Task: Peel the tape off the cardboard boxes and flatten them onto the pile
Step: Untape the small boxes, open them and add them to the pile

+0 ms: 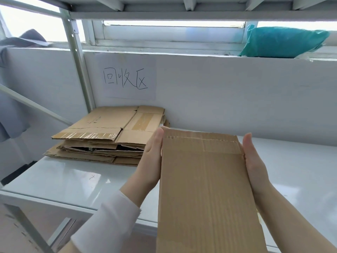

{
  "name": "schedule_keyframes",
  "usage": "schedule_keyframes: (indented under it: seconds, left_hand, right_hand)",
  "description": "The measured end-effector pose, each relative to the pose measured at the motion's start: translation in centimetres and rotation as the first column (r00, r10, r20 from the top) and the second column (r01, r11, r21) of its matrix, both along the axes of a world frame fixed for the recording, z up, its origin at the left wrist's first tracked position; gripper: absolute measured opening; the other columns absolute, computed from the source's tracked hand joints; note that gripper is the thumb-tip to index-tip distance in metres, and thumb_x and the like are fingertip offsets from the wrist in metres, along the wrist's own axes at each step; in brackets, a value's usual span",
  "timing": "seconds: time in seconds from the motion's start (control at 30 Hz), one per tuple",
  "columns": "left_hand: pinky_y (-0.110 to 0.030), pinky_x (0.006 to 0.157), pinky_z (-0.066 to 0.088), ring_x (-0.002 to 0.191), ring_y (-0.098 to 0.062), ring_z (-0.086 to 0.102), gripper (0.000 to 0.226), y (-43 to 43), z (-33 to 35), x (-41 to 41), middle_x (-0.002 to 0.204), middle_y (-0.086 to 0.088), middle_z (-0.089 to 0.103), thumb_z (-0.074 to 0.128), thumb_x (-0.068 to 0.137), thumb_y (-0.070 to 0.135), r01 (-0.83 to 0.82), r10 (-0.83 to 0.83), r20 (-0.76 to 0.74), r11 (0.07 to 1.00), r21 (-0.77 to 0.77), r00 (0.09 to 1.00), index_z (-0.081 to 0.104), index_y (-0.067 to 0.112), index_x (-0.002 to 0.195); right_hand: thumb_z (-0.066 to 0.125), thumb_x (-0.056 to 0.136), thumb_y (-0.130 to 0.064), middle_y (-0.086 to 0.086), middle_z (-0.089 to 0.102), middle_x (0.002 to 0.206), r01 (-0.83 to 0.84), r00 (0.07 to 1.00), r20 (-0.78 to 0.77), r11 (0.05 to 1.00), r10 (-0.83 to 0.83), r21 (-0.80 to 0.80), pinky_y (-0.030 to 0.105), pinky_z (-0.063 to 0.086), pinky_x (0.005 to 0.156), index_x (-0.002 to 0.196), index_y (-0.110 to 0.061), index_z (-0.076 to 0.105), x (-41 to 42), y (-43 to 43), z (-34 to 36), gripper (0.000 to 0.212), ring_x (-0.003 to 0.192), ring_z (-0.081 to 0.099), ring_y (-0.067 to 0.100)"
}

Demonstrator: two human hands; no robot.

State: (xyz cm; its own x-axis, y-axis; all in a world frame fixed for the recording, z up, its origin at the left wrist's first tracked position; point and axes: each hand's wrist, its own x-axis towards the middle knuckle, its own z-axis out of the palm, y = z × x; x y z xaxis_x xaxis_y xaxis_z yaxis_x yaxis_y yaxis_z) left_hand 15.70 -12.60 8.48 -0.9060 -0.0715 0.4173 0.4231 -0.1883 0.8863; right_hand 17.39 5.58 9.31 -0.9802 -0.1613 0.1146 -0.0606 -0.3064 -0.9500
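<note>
The box point(206, 189) is matt brown corrugated cardboard, its face ribbed with fine flutes. A smoother band point(221, 148) crosses it near the far end. The pile point(102, 125) at the shelf's back left corner is the same matt cardboard with ragged edges, and its tape point(87, 135) is glossy and crinkled. The shelf point(73, 179) top is smooth, glossy white and mirrors the light. Its frame point(76, 57) looks like painted metal. The sign point(129, 77) is matt white paper. The bag point(280, 42) is teal plastic with a faint sheen. The sleeve point(109, 216) is soft white cloth.
</note>
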Motion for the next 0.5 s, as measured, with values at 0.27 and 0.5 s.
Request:
schedule_keyframes:
  seconds: [0.27,0.5]
  left_hand:
    - [-0.03,0.072,0.046,0.08,-0.011,0.052,0.04,-1.1,-0.4,-0.7,0.091,0.007,0.056,0.056,0.07,0.056,0.172,-0.179,0.11,0.983,0.072,0.978,0.051,0.02,0.086]
    - [-0.028,0.07,0.057,0.087,-0.014,0.069,0.042,-2.3,-1.2,-0.1,0.101,0.002,0.071,0.058,0.087,0.009,0.201,-0.179,0.255,0.977,-0.064,0.95,0.054,0.032,0.122]
  right_hand:
    - [0.047,0.082,-0.052,-0.011,0.045,0.073,0.56,0.808,-0.429,0.754,-0.405,0.344,0.022,0.037,0.068,0.076,-0.02,0.045,-2.1,0.1,-2.0,0.032,0.069,0.043,0.002]
    - [0.054,0.073,-0.057,-0.016,0.043,0.096,0.722,0.682,-0.609,0.507,-0.405,0.471,0.035,0.032,0.101,0.098,-0.028,0.046,-2.5,0.3,-3.9,0.039,0.097,0.032,-0.008]
